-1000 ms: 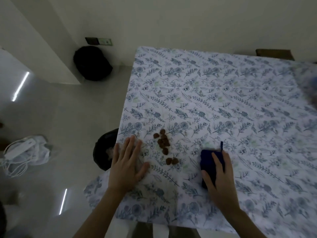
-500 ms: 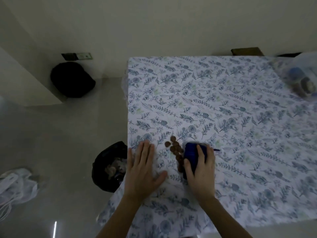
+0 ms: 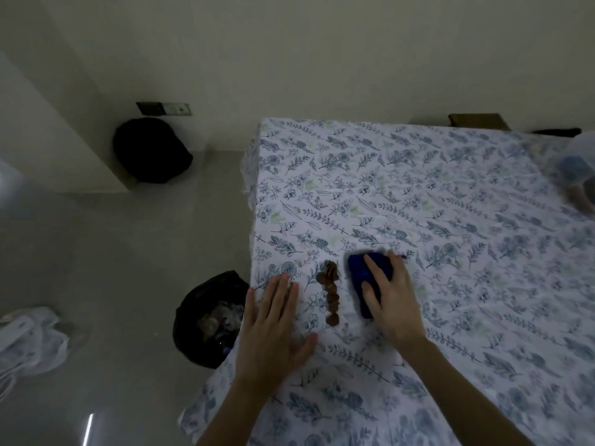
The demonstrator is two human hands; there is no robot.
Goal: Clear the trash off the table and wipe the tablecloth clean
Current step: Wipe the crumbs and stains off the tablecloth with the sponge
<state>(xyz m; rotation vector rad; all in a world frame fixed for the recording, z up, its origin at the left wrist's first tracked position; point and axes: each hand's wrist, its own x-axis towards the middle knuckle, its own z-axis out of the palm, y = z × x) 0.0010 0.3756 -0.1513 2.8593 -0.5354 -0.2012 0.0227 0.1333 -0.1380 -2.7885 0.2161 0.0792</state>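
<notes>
Your right hand point(image 3: 391, 300) lies palm down on the dark blue cloth point(image 3: 363, 278), fingers spread over it and pressing it to the tablecloth point(image 3: 418, 204); that grip pins the cloth flat, it does not pinch it. Your left hand point(image 3: 273, 329) rests open and flat, fingers spread, at the left edge of the desk, holding nothing; it looks to be steadying the fabric there.

The trash in hand is a line of small brown bits point(image 3: 331, 292), gathered in a narrow row between your two hands, just beside the cloth's left edge and apart from your left fingers. On the floor below the desk's left edge stands a black-bagged bin point(image 3: 206, 320), open, with scraps already in it; it sits just off the corner where your left hand rests.

By my reading you are in the sweeping step, herding the bits toward that edge; wiping proper comes after. The next move calls for a low, steady push leftward with the cloth kept flat, so nothing slips under it; your left hand should either clear the path or cup at the edge, since bits could miss the bin and scatter on the floor; the fabric may also bunch under the push.
</notes>
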